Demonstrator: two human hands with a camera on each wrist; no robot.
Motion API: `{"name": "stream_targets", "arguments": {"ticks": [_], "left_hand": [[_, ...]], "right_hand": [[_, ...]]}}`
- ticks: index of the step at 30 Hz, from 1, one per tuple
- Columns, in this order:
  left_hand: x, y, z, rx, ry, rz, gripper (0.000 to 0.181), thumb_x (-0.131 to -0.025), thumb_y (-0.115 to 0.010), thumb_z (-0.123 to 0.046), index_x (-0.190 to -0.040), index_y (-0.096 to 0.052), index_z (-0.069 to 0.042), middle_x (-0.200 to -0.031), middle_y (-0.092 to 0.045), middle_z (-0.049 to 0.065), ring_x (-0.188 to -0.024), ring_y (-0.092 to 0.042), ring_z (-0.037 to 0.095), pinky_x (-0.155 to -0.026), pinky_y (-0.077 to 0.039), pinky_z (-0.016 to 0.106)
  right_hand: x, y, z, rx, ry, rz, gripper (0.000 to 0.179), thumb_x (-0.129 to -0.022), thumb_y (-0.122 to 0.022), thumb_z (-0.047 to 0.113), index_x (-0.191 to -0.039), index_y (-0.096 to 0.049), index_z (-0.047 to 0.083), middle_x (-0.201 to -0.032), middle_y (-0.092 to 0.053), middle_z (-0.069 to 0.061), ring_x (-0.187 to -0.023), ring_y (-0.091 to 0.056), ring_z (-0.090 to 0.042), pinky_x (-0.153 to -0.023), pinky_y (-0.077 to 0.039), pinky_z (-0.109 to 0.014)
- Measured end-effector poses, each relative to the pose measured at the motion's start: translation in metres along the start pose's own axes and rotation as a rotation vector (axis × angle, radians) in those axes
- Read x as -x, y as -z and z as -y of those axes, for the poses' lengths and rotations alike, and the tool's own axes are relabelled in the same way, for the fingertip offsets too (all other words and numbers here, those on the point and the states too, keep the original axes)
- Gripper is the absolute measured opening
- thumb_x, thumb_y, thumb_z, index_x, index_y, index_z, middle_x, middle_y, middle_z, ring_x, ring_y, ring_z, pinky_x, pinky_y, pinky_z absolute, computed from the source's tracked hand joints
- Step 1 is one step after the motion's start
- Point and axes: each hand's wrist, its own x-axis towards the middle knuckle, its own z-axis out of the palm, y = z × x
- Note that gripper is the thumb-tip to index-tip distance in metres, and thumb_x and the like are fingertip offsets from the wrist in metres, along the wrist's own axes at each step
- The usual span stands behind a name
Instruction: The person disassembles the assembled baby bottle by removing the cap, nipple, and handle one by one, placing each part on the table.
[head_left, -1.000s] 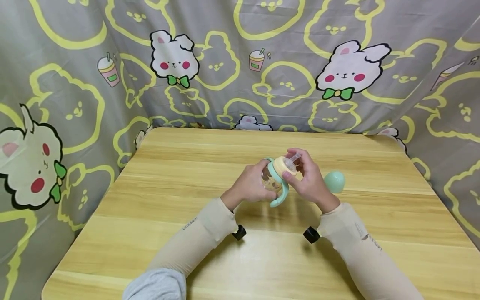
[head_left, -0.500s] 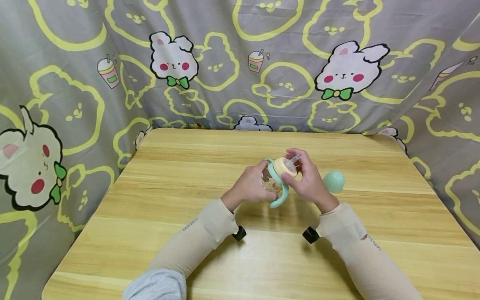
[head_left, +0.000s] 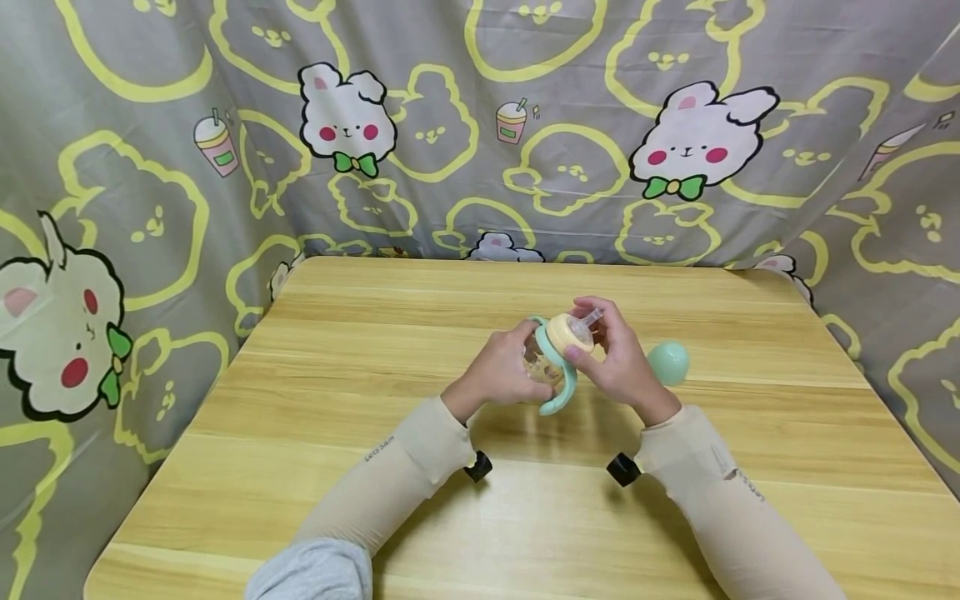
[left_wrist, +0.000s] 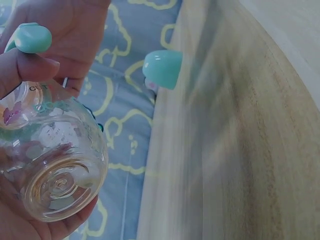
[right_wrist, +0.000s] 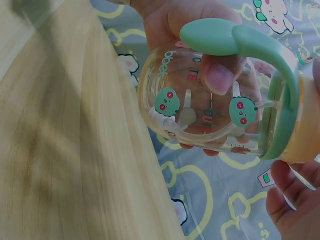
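Note:
A clear baby bottle (right_wrist: 200,115) with printed cartoon faces is held tilted above the table. My left hand (head_left: 498,367) grips its body, thumb pressed on the near side in the right wrist view. Around the neck runs a mint green handle ring (head_left: 561,392). My right hand (head_left: 611,354) holds the cream screw collar (head_left: 566,335), thumb on the near side and fingers behind. A clear straw spout (head_left: 591,317) sticks out of the collar toward the right fingers. In the left wrist view the bottle's round base (left_wrist: 62,190) faces the camera.
A mint green dome-shaped cap (head_left: 669,363) stands on the wooden table (head_left: 337,333), just right of my right hand. Behind the table hangs a grey curtain (head_left: 450,167) with cartoon prints. Black wrist cameras (head_left: 622,470) sit under both forearms.
Both hands keep their places on the bottle and collar. The right thumb shifts very slightly on the collar; the cap stays where it was.

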Motion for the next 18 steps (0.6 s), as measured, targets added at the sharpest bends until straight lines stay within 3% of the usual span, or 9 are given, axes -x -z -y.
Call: {"name": "stream_targets", "arguments": {"ticks": [6, 13, 18], "left_hand": [[0.0003, -0.0001, 0.0020, -0.005, 0.002, -0.007, 0.069, -0.060, -0.079, -0.027, -0.121, -0.053, -0.010, -0.097, -0.066, 0.005, -0.086, -0.060, 0.013, -0.071, -0.050, 0.025], [0.0010, 0.0011, 0.0030, 0.009, 0.006, -0.009, 0.070, -0.061, -0.079, -0.030, -0.122, -0.052, -0.011, -0.100, -0.067, 0.008, -0.087, -0.059, 0.014, -0.072, -0.050, 0.026], [0.0015, 0.0024, 0.0030, 0.011, 0.018, -0.009, 0.072, -0.061, -0.080, -0.029, -0.124, -0.051, -0.010, -0.100, -0.066, 0.007, -0.088, -0.059, 0.014, -0.073, -0.050, 0.026]], "right_hand": [[0.0005, -0.0004, 0.0009, -0.082, 0.002, 0.011, 0.060, -0.081, -0.059, -0.011, -0.136, -0.036, -0.009, -0.121, -0.050, -0.022, -0.095, -0.053, -0.016, -0.078, -0.045, -0.023], [-0.0019, -0.0031, -0.0005, 0.039, 0.005, -0.024, 0.052, -0.084, -0.063, 0.003, -0.131, -0.043, -0.005, -0.118, -0.055, -0.021, -0.090, -0.053, -0.017, -0.071, -0.044, -0.025], [-0.0026, -0.0053, -0.0003, -0.089, 0.030, -0.024, 0.053, -0.081, -0.057, -0.012, -0.129, -0.035, -0.012, -0.118, -0.050, -0.022, -0.094, -0.052, -0.016, -0.077, -0.043, -0.023]]}}
